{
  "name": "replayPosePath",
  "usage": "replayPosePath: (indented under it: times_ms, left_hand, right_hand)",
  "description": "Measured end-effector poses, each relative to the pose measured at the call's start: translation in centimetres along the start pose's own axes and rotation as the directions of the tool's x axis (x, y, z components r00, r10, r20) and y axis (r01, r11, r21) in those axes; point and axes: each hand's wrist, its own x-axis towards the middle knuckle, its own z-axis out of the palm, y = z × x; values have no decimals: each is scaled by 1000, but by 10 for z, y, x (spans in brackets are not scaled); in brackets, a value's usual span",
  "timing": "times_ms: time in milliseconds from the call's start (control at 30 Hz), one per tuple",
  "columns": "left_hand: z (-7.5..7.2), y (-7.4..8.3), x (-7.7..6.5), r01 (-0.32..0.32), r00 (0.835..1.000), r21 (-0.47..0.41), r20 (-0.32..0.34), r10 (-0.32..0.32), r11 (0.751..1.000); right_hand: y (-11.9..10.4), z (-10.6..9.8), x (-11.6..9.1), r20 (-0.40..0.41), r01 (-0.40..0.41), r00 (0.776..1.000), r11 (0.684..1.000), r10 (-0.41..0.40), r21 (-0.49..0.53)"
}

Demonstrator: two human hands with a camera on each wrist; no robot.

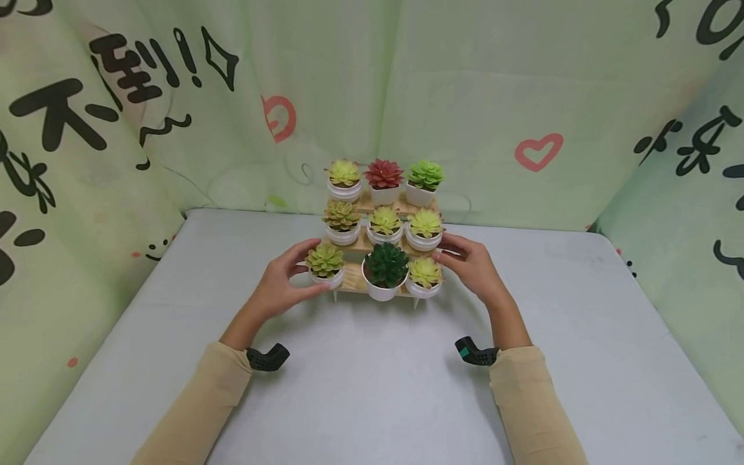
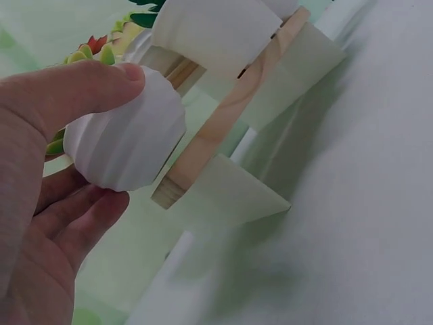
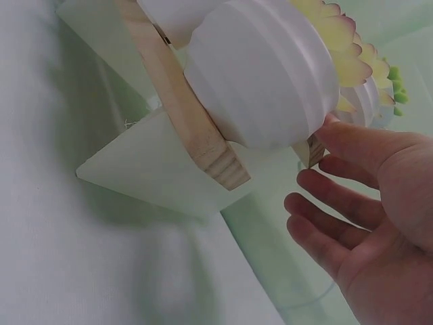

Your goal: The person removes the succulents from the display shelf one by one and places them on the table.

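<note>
Beige sleeves (image 1: 188, 403) stretch up from the near side, and between the hands stands a three-tiered pale wooden rack (image 1: 352, 279) of potted succulents, its long side running left to right. Left hand (image 1: 285, 281) is on it: thumb in front, fingers behind, pinching a white ribbed pot (image 2: 128, 142) holding a yellow-green succulent (image 1: 325, 257). That pot lies just inward of the palm, at the bottom tier's left end, jutting past the plank; whether its base touches wood, hard to tell. Opposite, the right hand (image 1: 473, 265) is loosely spread, gripping nothing, thumb tip against or just beside a white rounded pot (image 3: 264, 74). Bare plank separates the pinched pot from the dark green succulent (image 1: 386, 265); leftward and nearer, white tabletop (image 1: 372, 387) gives wide room.
</note>
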Motion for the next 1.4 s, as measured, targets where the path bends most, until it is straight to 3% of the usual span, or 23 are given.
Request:
replayPosePath:
  times_ms: [600,1400]
  left_hand:
    - [-12,1,-1,26,999,36,23,-27,999]
    - [-25,-4,0,11,1000,55,12,-12,998]
  right_hand:
    - [1,0,1,8,-2,1000,1000,2,10]
    - [0,0,1,6,-4,1000,1000,4,15]
